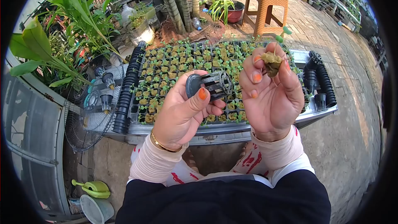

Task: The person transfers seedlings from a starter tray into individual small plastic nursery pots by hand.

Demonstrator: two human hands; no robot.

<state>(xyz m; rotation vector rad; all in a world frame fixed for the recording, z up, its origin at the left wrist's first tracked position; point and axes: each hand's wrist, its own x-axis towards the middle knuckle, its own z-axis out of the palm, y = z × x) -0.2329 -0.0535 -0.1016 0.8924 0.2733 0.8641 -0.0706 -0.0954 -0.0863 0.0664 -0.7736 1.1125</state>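
Note:
My left hand (182, 110) holds a black net pot (210, 85) on its side, its slotted end pointing right. Between the thumb and fingers of my right hand (271, 95) is a seedling plug (271, 63), a brownish-green lump with a thin stem and small green leaves (279, 38) standing up from it. Pot and plug are apart, both raised above the seedling tray (159, 68). Many more sprouts in plugs fill the cells of that black tray.
Long stacks of black net pots lie at the tray's left (129, 91) and right (326, 85). A fan grille (81, 128) with a few potted seedlings stands at left. Behind are an orange stool (265, 7) and plants; a green watering can (96, 189) sits lower left.

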